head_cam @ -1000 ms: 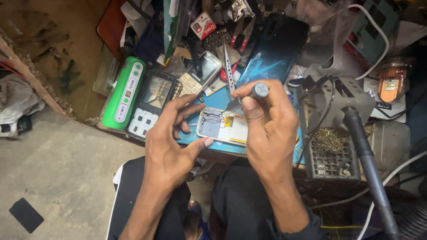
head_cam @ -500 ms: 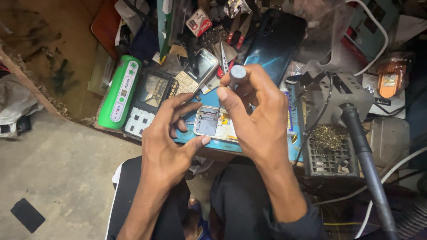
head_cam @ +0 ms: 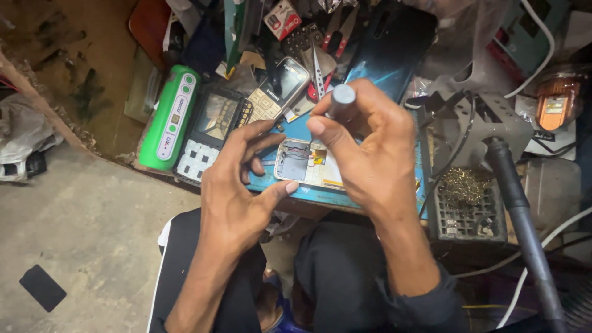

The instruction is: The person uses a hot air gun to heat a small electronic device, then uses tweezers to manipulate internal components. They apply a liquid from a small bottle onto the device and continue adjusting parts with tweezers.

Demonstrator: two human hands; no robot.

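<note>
Since the earlier frame our right hand (head_cam: 370, 148) has shifted left, carrying the grey-capped screwdriver (head_cam: 340, 100) over the opened phone (head_cam: 305, 163). This puts the tool on the board, so we judge a screw is being worked. Right fingers pinch the screwdriver. Left hand (head_cam: 237, 185) fingers spread, bracing the phone's left edge at centre frame on the blue mat (head_cam: 308, 192).

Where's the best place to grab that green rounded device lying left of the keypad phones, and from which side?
Take the green device across its narrow middle, coming from above. It lies flat and long, tilted slightly; its left edge is free, while the dark keypad phone crowds its right edge, so fingers there need care.
</note>
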